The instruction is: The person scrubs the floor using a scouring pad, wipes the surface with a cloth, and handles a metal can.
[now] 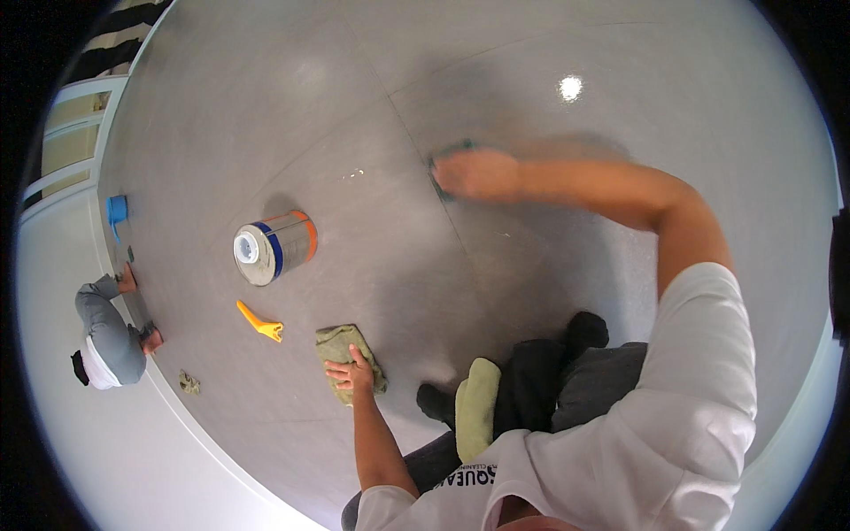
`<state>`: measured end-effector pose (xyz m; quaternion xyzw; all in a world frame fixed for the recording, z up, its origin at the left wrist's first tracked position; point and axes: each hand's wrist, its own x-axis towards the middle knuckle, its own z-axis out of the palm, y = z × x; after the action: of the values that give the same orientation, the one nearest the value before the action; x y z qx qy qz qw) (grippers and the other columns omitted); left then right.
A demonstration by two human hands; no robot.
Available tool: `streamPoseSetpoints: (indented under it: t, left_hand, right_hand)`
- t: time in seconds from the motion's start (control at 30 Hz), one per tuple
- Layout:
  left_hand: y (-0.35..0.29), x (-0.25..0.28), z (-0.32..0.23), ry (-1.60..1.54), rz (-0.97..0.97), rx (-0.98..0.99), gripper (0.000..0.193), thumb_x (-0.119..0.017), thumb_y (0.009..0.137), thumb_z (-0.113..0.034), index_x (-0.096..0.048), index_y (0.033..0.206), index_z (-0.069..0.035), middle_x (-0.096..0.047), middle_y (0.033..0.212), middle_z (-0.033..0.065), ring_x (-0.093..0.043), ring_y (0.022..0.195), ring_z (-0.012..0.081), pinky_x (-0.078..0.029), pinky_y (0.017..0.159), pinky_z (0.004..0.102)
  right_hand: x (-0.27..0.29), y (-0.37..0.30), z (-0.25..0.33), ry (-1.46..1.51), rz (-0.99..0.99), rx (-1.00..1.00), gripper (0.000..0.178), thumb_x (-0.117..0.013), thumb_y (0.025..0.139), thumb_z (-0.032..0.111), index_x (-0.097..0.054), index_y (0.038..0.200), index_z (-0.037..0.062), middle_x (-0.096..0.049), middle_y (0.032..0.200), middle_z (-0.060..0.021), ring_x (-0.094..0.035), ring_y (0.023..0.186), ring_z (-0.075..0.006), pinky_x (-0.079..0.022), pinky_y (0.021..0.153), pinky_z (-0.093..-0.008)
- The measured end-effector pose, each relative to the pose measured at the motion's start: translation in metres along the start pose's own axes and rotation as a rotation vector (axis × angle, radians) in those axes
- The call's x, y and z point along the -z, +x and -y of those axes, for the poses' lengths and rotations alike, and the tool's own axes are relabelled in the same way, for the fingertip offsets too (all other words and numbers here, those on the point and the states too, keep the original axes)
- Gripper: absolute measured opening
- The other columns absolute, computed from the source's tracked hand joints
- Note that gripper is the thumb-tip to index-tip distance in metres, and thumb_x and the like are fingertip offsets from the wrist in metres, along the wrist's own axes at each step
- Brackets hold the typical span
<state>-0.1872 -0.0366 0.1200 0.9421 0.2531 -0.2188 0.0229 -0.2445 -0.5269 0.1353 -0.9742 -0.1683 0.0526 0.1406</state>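
Observation:
My left hand [352, 370] lies flat with fingers spread on a folded olive-green cloth [340, 336] on the grey floor. Out ahead, my right arm stretches across the floor. My right hand [478, 174] presses down on a dark green scouring pad [441, 184]; only the pad's edges show past the hand, and motion blurs both. Left of centre stands a metal can [288, 241] with orange and blue bands and a white cap. Between it and my left hand lies a yellow-orange plastic handled tool [259, 322].
A light green cloth [477, 407] lies against my dark-trousered legs. Along the left wall are a blue dipper [117, 211], a crumpled rag [189, 382] and a crouching person [113, 332] in grey trousers. A white-framed railing [75, 133] stands at upper left.

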Motion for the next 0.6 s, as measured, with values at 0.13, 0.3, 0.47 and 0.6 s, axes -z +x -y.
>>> streamPoseSetpoints:
  t: [0.13,0.3,0.47,0.6]
  left_hand:
    - [-0.018,0.003,-0.016,-0.008,0.057,-0.02,0.101,-0.031,0.067,-0.079,0.014,0.136,-0.02,0.016,0.142,0.0119,0.01,0.127,0.0457,-0.004,0.104,0.0527]
    - [-0.021,0.005,-0.023,-0.001,0.064,-0.017,0.102,-0.03,0.067,-0.08,0.014,0.136,-0.019,0.016,0.142,0.0125,0.01,0.127,0.0458,-0.004,0.104,0.0526]
    - [-0.011,0.0,-0.019,0.02,0.053,-0.013,0.102,-0.029,0.067,-0.08,0.014,0.136,-0.019,0.016,0.142,0.0128,0.011,0.127,0.0456,-0.003,0.104,0.0522]
    - [-0.016,0.004,-0.015,0.001,0.04,-0.002,0.102,-0.029,0.067,-0.08,0.014,0.136,-0.019,0.016,0.142,0.0121,0.011,0.127,0.0454,-0.004,0.104,0.0529]
  right_hand:
    - [-0.033,-0.034,0.028,-0.16,-0.217,0.293,0.029,-0.046,0.082,0.012,-0.053,0.106,-0.0034,-0.048,0.118,-0.0159,-0.048,0.109,-0.0272,-0.041,0.091,-0.0346]
    - [-0.011,0.053,-0.052,-0.165,-0.292,-0.21,0.029,-0.053,0.076,0.007,-0.054,0.103,-0.0017,-0.05,0.117,-0.016,-0.048,0.109,-0.027,-0.04,0.091,-0.0347]
    - [0.013,0.089,-0.078,-0.274,-0.17,-0.326,0.027,-0.053,0.076,0.01,-0.056,0.099,-0.004,-0.053,0.111,-0.0164,-0.049,0.107,-0.0288,-0.039,0.091,-0.0336]
    - [-0.022,0.017,0.015,-0.343,-0.296,-0.154,0.035,-0.051,0.077,0.013,-0.054,0.105,-0.0079,-0.051,0.115,-0.02,-0.046,0.111,-0.0304,-0.035,0.095,-0.0404]
